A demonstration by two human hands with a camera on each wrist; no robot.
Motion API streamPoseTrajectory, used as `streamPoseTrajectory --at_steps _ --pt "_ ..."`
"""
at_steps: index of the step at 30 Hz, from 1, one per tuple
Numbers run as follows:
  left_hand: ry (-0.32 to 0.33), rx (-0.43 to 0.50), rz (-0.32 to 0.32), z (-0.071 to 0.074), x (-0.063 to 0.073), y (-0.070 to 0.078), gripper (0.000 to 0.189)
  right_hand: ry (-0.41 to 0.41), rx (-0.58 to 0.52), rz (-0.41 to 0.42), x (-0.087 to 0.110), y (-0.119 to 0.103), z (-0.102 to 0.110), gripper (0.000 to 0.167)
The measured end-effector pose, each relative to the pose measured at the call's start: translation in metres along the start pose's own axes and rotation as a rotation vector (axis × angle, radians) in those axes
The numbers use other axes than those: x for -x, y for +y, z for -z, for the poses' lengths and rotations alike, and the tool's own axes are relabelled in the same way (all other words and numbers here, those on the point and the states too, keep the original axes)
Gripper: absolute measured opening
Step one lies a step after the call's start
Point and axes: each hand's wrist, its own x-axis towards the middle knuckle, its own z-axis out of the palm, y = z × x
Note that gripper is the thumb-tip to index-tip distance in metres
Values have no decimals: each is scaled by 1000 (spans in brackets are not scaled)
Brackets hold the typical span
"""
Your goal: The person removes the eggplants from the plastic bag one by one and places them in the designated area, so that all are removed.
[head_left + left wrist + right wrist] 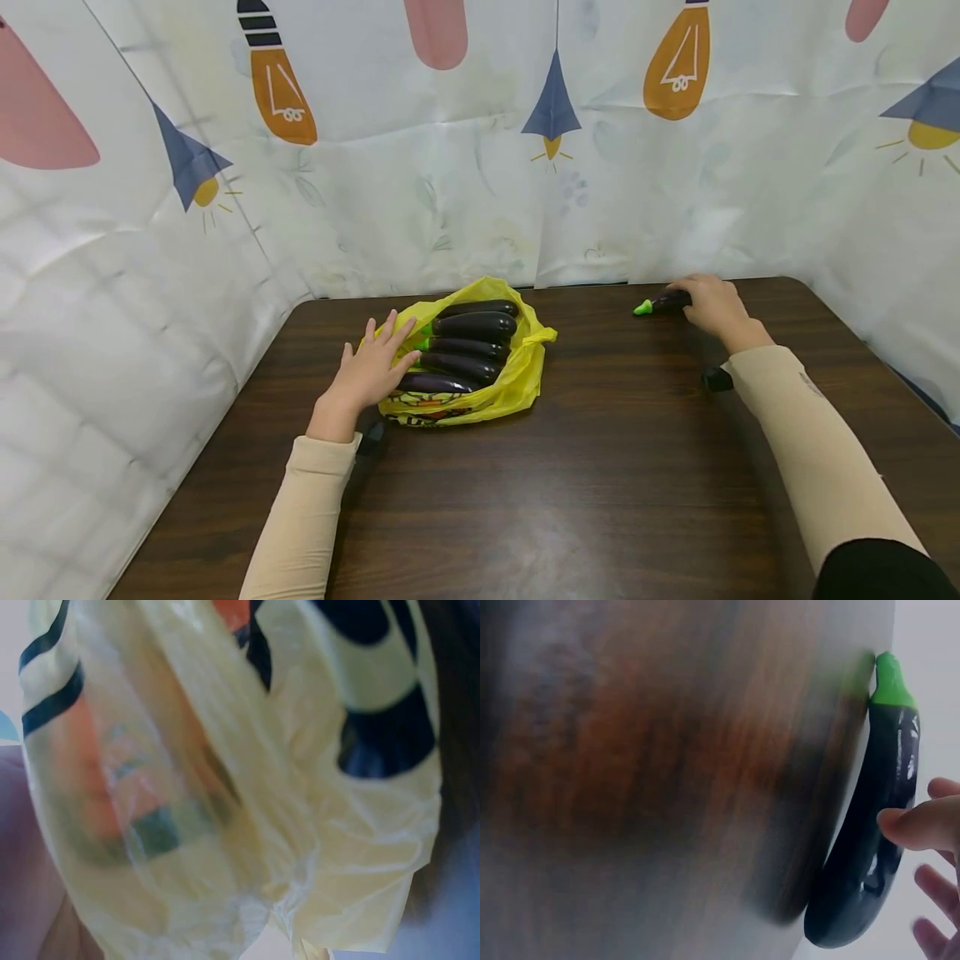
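A yellow plastic bag (517, 392) lies with its mouth spread wide, and several dark eggplants (472, 325) with green stems lie side by side in it. My left hand (369, 371) rests at the bag's left edge, its fingers straight and spread. The printed bag (352, 847) fills most of the left wrist view, where that hand cannot be made out clearly. Toward the far right, another eggplant (666, 302) lies on the table, with my right hand (716, 307) over its blunt end. In the right wrist view the thumb overlaps this eggplant (877, 795), while the other loosely bent fingers stand apart from it.
The dark wooden table (570, 500) meets a patterned cloth backdrop (480, 200) along its far edge. Pale cloth (97, 400) also hangs along the left side. Dark wrist devices (717, 380) sit below both wrists.
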Motion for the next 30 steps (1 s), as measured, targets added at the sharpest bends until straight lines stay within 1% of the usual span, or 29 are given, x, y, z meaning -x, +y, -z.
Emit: streamPoseTrajectory --at_steps 5,9,15,19,26,30 --pt "-2 11 -2 1 -1 1 67 -66 -18 -65 -5 6 0 54" --pt "-4 8 -2 1 -1 2 67 -106 -27 -92 -7 9 -1 55" --pt "-10 14 -1 0 0 1 67 -132 11 -65 -8 12 -3 52" --pt "-9 20 -6 -1 -1 1 68 -125 21 -50 -3 16 1 49" --pt "-9 21 -5 -1 -1 0 67 -121 -8 -35 -3 17 15 49" --pt "-12 21 -2 0 -1 -1 67 -142 -71 -16 -6 9 26 50"
